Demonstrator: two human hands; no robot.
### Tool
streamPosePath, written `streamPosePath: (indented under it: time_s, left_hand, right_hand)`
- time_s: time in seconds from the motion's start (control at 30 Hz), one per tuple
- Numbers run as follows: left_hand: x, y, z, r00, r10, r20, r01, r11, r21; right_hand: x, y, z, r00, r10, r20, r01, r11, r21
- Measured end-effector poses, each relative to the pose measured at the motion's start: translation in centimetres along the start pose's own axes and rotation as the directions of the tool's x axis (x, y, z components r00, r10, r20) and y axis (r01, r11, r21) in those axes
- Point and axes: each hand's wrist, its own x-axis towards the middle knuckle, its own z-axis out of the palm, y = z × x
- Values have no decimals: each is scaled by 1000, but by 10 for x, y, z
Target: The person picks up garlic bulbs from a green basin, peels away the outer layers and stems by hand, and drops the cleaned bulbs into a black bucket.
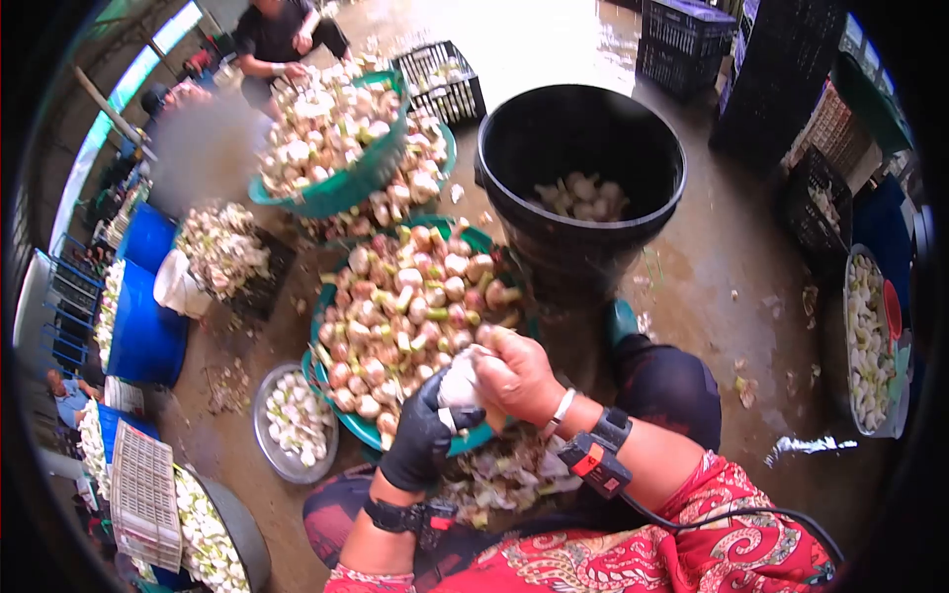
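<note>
Black bucket [563, 247], the largest thing noted, stands just beyond the green basin [473, 441], to its right, some pale bulbs at the bottom. Basin itself heaped with stemmed garlic [415, 306]. Loose peelings [509, 474] at the basin's near side. Metal bowl [264, 410] of white bulbs, just left of the basin. Person's gloved left hand [420, 443] and bare right hand [519, 376] together over the basin's near part, both clamped on one whitish bulb [459, 383].

The bucket [571, 259] looks like smooth plastic; lower left of it, papery-skinned garlic [415, 296] and a shiny metal bowl [314, 471]; below it, a cloth sleeve [736, 519]; around it, glossy floor [722, 296].
</note>
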Motion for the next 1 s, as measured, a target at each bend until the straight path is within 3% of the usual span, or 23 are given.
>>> streamPosePath:
  time_s: [0.03, 0.07, 0.1, 0.13, 0.2, 0.23, 0.27, 0.3, 0.33, 0.37, 0.4, 0.47, 0.53, 0.6, 0.63, 0.67, 0.73, 0.8, 0.83, 0.87, 0.9, 0.93, 1.0]
  left_hand:
    - [0, 3, 0, 999, 49, 6, -49, 999, -20]
    - [0, 3, -1, 996, 92, 11, -91, 995, -46]
    - [2, -8, -8, 987, 155, 43, -153, 987, -55]
    - [2, -9, -9, 985, 167, 44, -164, 985, -48]
    - [1, -12, -5, 996, 76, 41, -61, 953, -298]
    - [5, -7, -1, 993, 100, 61, -74, 939, -335]
    - [4, -5, -2, 993, 95, 63, -69, 940, -334]
    - [3, -5, -3, 998, 56, -4, -56, 986, -157]
    - [1, -5, -5, 997, 28, -78, -26, 999, 24]
    - [3, -9, -9, 996, 32, -84, -22, 992, 122]
    - [4, -12, -14, 998, 3, -55, 1, 998, 64]
    - [6, -23, -27, 999, 34, -29, -32, 997, 65]
    - [11, -19, -19, 992, 12, 125, 41, 909, -415]
    - [14, -17, -11, 980, 11, 198, 115, 783, -612]
    - [12, -30, -17, 993, -69, 98, 114, 791, -601]
    - [11, -32, -14, 992, -79, 101, 124, 788, -603]
    - [9, -29, -7, 988, -146, 48, 141, 735, -663]
    - [8, -27, -2, 985, -170, 23, 143, 740, -657]
    - [5, -28, -3, 992, -116, -50, 101, 966, -239]
    - [2, -30, -3, 996, -36, -86, 55, 971, 234]
    - [3, -31, 0, 959, 282, 20, -245, 796, 554]
    - [1, -28, 3, 961, 275, 25, -242, 795, 557]
    - [-1, -14, 16, 988, 145, 44, -148, 986, 74]
  right_hand:
    - [2, -11, 2, 987, 151, -48, -132, 950, 283]
    - [4, -21, 3, 949, 313, -37, -243, 802, 545]
    - [7, -17, 4, 937, 346, -51, -240, 743, 625]
    - [10, -18, 3, 942, 333, -49, -231, 745, 625]
    - [9, -21, -1, 934, 358, 18, -277, 690, 669]
    - [9, -24, -1, 948, 316, -18, -248, 777, 579]
    - [8, -28, -3, 947, 320, -20, -249, 775, 581]
    - [9, -33, -7, 992, 125, -34, -110, 951, 289]
    - [8, -34, -10, 998, -66, 21, 66, 997, -29]
    - [7, -22, -7, 988, -152, 26, 153, 987, -44]
    - [5, -21, -5, 991, -134, 23, 135, 990, -43]
    - [5, -18, -3, 993, 115, 8, -112, 935, 336]
    - [7, -40, -1, 952, 307, -4, -223, 702, 677]
    - [14, -25, -4, 941, 338, 7, -207, 560, 802]
    - [15, -23, -5, 923, 384, 0, -213, 513, 832]
    - [16, -22, -7, 906, 424, -7, -211, 467, 859]
    - [19, -24, -9, 881, 470, -61, -215, 511, 832]
    - [22, -18, -12, 863, 484, -143, -219, 615, 758]
    - [25, -15, -14, 850, 489, -194, -180, 617, 766]
    - [29, -10, -20, 820, 514, -252, -168, 637, 753]
    - [34, -13, -28, 813, 515, -271, -160, 646, 747]
    - [35, -18, -32, 807, 516, -288, -151, 652, 743]
    - [31, -22, -29, 829, 462, -314, -81, 657, 750]
